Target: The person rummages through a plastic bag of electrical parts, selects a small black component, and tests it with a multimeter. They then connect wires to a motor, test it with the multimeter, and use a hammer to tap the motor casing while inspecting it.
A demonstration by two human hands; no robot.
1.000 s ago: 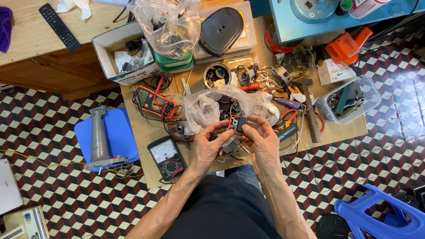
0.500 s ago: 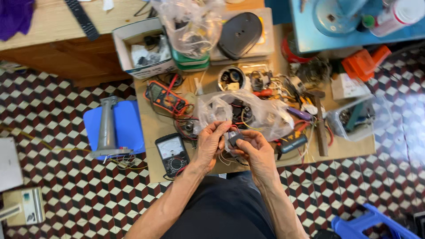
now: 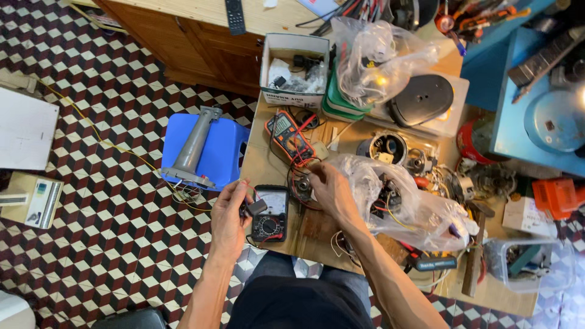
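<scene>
Above the near edge of a cluttered low wooden worktable [image 3: 317, 234], a small dark grey block-shaped component [image 3: 256, 207] with thin red leads is pinched between the fingers of the left hand [image 3: 230, 213], which is closed on it and raised clear of the surface, apparently so that its leads hang free. Directly beside that hand, a black analogue multimeter with a round dial [image 3: 270, 213] is laid face up on the table edge, where its scale can be read from above. Apart from the left hand, the right hand [image 3: 329, 186] is stretched forward and set down on a small round motor-like part wound with red and black wires [image 3: 303, 184]; whether it is gripped or only touched cannot be told. An orange-cased digital multimeter [image 3: 287, 134] is lain further back, and a crumpled clear plastic bag of parts [image 3: 402, 204] is spread just right of the right wrist.
</scene>
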